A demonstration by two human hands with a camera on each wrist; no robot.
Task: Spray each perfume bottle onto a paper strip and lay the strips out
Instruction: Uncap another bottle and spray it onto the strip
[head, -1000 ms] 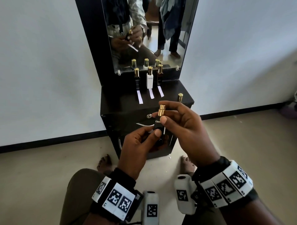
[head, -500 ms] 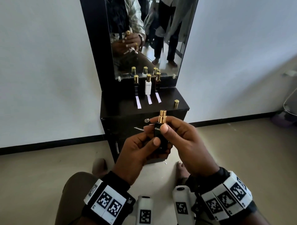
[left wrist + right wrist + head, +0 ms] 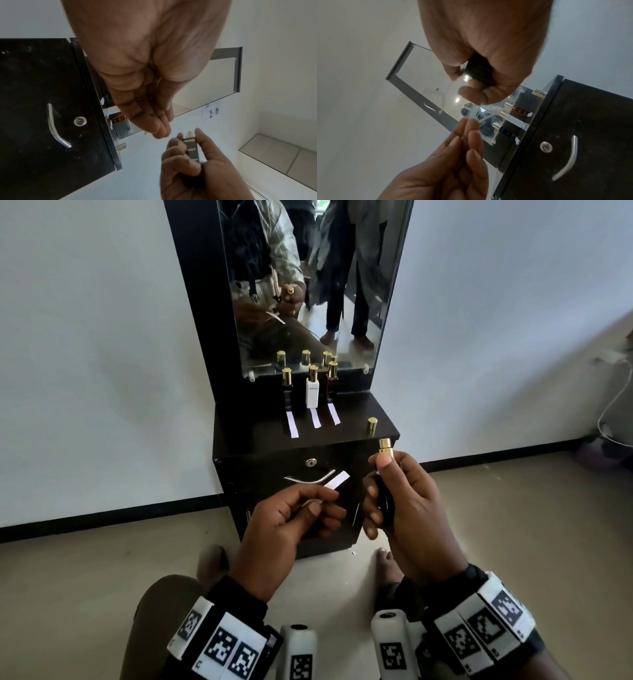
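My right hand [image 3: 378,477] grips a black perfume bottle [image 3: 384,503] upright, its uncapped gold sprayer [image 3: 385,447] above the thumb; the bottle [image 3: 193,150] also shows in the left wrist view. Just to its left, my left hand [image 3: 320,499] pinches a white paper strip [image 3: 337,481] that points up towards the bottle. On the cabinet top [image 3: 356,422] stand a black bottle [image 3: 287,392], a white bottle [image 3: 312,393] and a dark brown bottle [image 3: 331,385], each with a strip [image 3: 292,424] laid in front. A loose gold cap [image 3: 372,425] stands at the right.
The black cabinet has a front panel with a silver handle [image 3: 301,480] and a lock [image 3: 310,462], and a mirror [image 3: 308,285] behind the bottles. My knee [image 3: 161,604] and bare feet are below. Cables [image 3: 613,405] lie at the far right wall.
My hands, together on the bottle before, have come apart. The left has drawn away leftwards with the strip, and the right has moved right with the bottle.
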